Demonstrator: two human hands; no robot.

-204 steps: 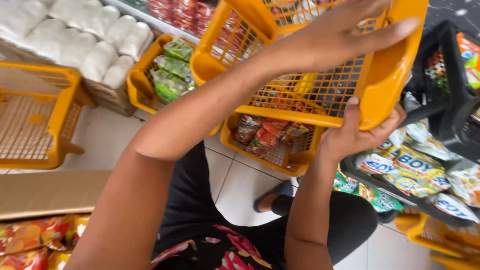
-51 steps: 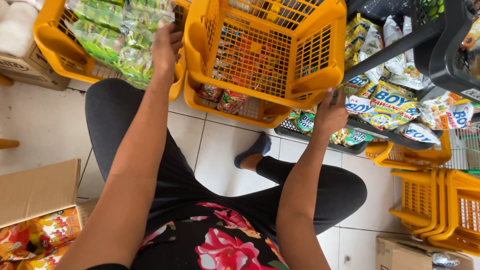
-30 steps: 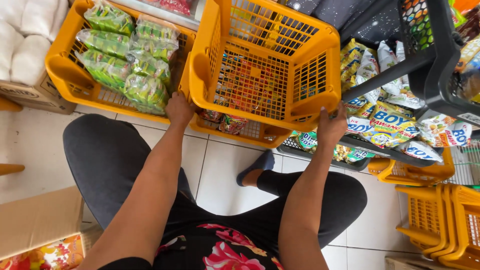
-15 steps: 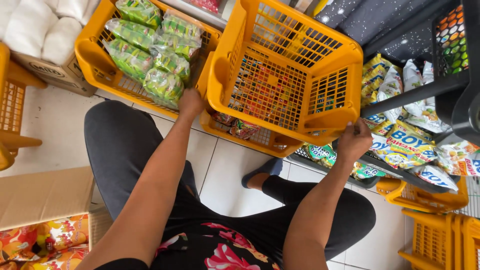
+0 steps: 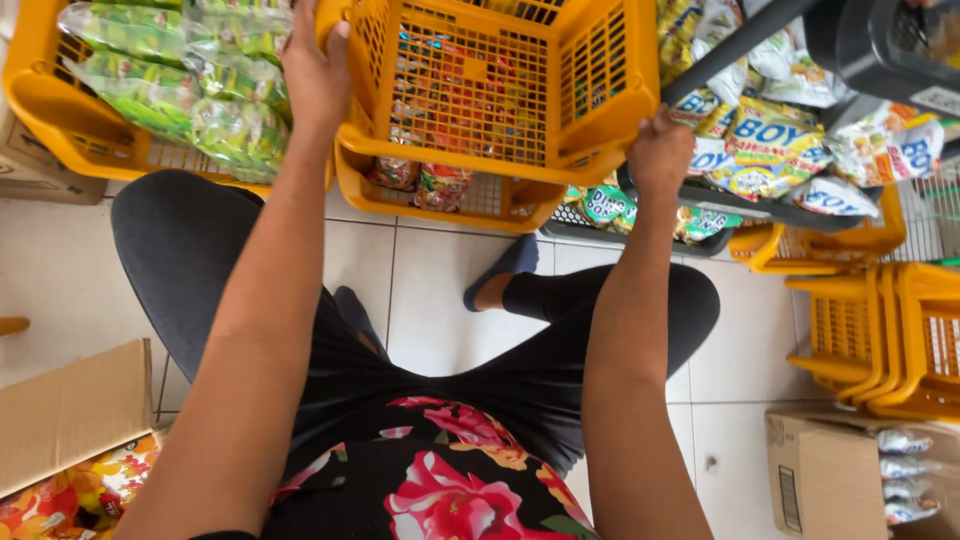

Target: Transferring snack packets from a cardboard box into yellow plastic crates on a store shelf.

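An empty yellow plastic basket sits stacked on a lower yellow basket that holds red snack packets. My left hand grips the upper basket's left rim. My right hand grips its right front corner. I am seated, with my knees spread below the baskets.
A yellow basket of green snack packets stands at the left. A black rack of yellow and white packets is at the right. Nested empty yellow baskets stand on the tiled floor, with cardboard boxes at lower right and lower left.
Over the earlier frames the upper yellow basket came down from overhead onto the packet-filled basket. Both hands have stayed on its sides.
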